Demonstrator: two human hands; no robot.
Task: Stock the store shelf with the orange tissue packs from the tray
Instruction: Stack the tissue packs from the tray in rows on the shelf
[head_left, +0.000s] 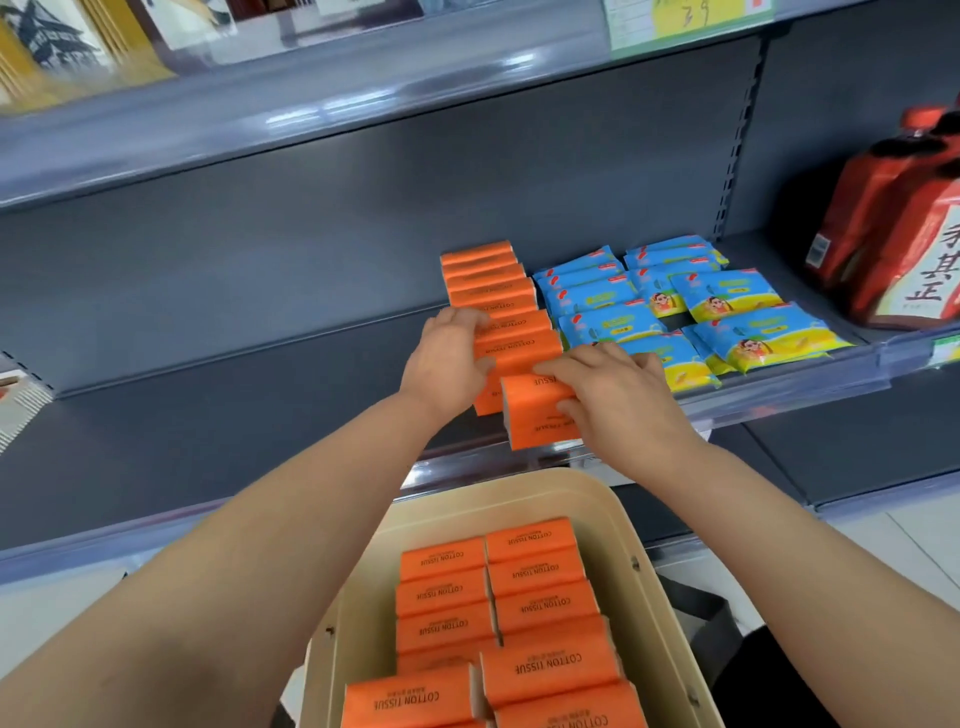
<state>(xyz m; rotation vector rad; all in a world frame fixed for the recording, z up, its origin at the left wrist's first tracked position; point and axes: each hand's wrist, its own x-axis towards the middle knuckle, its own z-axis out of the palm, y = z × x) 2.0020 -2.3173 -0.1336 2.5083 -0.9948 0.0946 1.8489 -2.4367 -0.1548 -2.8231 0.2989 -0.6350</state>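
Right grip (618, 395) is curling fingers and thumb round an orange tissue pack (537, 415), holding it upright at the front edge of the grey shelf (208, 415). Left grip (447, 358) is clasping the row of orange packs (488, 286) from its left side, fingers bent over the tops and thumb pressing lower down. That row is running from the held pack back toward the shelf's rear wall.

Each orange wrapper is showing "COTTON TISSUE" in dark capitals, upside down to the camera, with a smaller line beneath that is too fine to read. More orange packs (540, 608) are lying in two columns in the beige tray (618, 519) below the shelf edge, near the person.

Just right of the row, blue and yellow packets (727, 296) with a cartoon figure are overlapping on the same shelf. Farther right, red bottles (893, 223) are standing with large Chinese characters on a white label. On the upper shelf's rail a yellow price tag (691, 21) is carrying blurred handwriting. Pale floor tiles are showing at the lower right.
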